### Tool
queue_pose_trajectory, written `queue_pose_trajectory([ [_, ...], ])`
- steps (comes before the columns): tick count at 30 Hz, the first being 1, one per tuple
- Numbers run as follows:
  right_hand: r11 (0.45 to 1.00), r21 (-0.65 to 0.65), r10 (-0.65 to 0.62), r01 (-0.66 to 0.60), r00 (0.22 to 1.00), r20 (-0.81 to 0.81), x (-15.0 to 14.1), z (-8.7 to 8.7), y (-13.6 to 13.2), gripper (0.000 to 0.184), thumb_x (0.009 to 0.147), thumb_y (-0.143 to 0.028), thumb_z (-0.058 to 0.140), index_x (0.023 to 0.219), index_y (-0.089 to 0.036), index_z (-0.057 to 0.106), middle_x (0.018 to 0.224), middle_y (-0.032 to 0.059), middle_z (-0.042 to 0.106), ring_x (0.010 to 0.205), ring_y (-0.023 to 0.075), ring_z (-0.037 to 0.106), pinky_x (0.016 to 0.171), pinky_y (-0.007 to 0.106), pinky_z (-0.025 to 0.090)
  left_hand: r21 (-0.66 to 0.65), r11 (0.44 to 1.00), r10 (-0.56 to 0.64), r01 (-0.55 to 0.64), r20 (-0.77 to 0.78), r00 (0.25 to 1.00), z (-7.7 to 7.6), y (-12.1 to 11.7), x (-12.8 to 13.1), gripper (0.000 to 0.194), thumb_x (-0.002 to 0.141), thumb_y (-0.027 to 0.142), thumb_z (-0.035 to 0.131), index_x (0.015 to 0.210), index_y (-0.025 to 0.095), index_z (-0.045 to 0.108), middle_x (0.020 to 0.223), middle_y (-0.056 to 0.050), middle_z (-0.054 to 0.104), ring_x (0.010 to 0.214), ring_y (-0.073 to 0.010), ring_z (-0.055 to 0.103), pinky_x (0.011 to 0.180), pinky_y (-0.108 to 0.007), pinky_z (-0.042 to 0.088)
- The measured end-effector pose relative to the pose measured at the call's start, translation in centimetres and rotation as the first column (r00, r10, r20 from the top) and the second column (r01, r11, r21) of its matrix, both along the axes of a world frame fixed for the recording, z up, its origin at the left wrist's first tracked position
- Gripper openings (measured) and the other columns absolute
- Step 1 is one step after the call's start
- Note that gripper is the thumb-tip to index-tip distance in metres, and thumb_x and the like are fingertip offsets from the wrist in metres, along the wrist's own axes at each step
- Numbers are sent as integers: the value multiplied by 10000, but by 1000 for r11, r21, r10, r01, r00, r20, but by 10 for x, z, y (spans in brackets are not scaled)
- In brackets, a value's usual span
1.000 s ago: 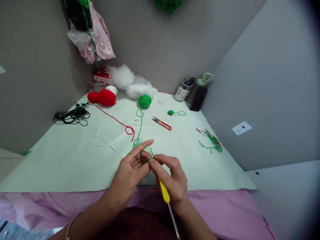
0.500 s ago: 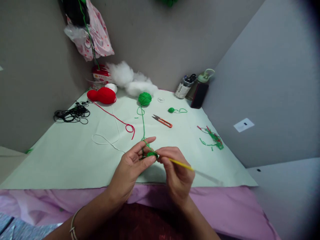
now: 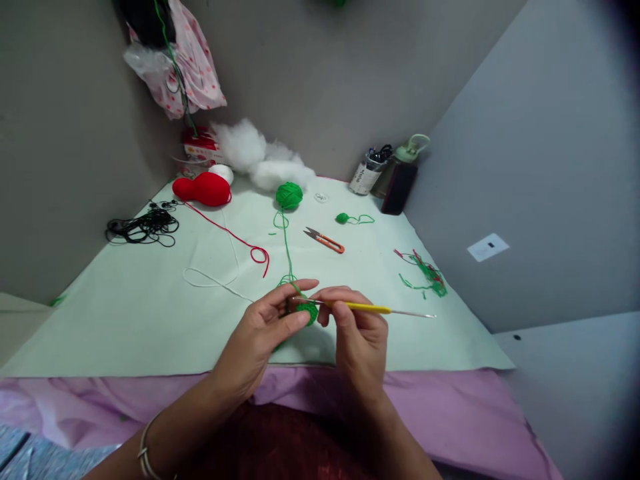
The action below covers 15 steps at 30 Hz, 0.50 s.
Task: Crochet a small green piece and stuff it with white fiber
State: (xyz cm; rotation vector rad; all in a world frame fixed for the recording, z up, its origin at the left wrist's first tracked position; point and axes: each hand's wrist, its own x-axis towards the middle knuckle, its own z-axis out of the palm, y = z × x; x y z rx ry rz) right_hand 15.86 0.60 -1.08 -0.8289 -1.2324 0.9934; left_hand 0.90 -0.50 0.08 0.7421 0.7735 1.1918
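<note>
Between the thumb and fingers of my left hand [image 3: 265, 327] is a small round piece of green crochet [image 3: 307, 312], partly hidden by the thumb. My right hand [image 3: 357, 330] grips a crochet hook [image 3: 365, 307] by its yellow handle. The hook's metal tip lies across the top of the crochet piece, near my left fingers. Green yarn [image 3: 287, 247] runs from the left index finger back to a green yarn ball [image 3: 289, 196] at the rear of the table.
Orange thread snips [image 3: 324, 240] lie beyond my hands. Red yarn [image 3: 204, 189], white stuffing [image 3: 260, 157] and black cord [image 3: 143, 225] are at the back left. A small green piece [image 3: 343, 218], yarn scraps [image 3: 425, 273], a phone [image 3: 399, 190] and a bottle [image 3: 407, 152] are to the right.
The crochet hook has turned from slanting downward to nearly level, and its tip now shows over the crochet piece. More of the green piece is visible.
</note>
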Motion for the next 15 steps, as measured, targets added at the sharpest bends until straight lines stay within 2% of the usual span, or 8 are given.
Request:
queue_pose_trajectory([
  [4, 995, -78, 50, -63, 986, -158, 2, 2, 2, 178, 1023, -346, 660, 950, -242, 784, 875, 12, 749, 654, 103, 620, 650, 259, 517, 12, 1000, -9, 9, -32, 999, -1, 0, -2, 236, 893, 336, 807, 1123, 310, 854, 1030, -25, 747, 1001, -175, 610, 951, -282, 428],
  [6, 992, -92, 67, -85, 981, -182, 3, 5, 3, 213, 1033, -368, 637, 928, -227, 756, 852, 16, 757, 628, 106, 616, 635, 262, 523, 10, 1000, 1, 0, -55, 998, 0, 0, -4, 245, 876, 336, 818, 1117, 315, 855, 1006, -21, 727, 974, -172, 597, 919, -279, 425],
  [12, 997, -12, 69, -70, 996, -57, 7, 8, 1, 237, 1075, -338, 552, 961, -205, 712, 874, 47, 785, 637, 129, 654, 625, 285, 557, 46, 999, 34, -29, -123, 992, 1, -2, -9, 251, 864, 318, 834, 1114, 324, 855, 963, -14, 665, 900, -163, 557, 841, -273, 437],
  [15, 997, 81, 11, -18, 995, 94, 10, 8, -5, 225, 1088, -258, 517, 1018, -228, 729, 938, 38, 782, 686, 127, 674, 664, 287, 579, 72, 997, 41, -30, -156, 987, -2, -2, -10, 254, 876, 307, 830, 1128, 333, 849, 927, -7, 637, 886, -163, 563, 825, -271, 445],
])
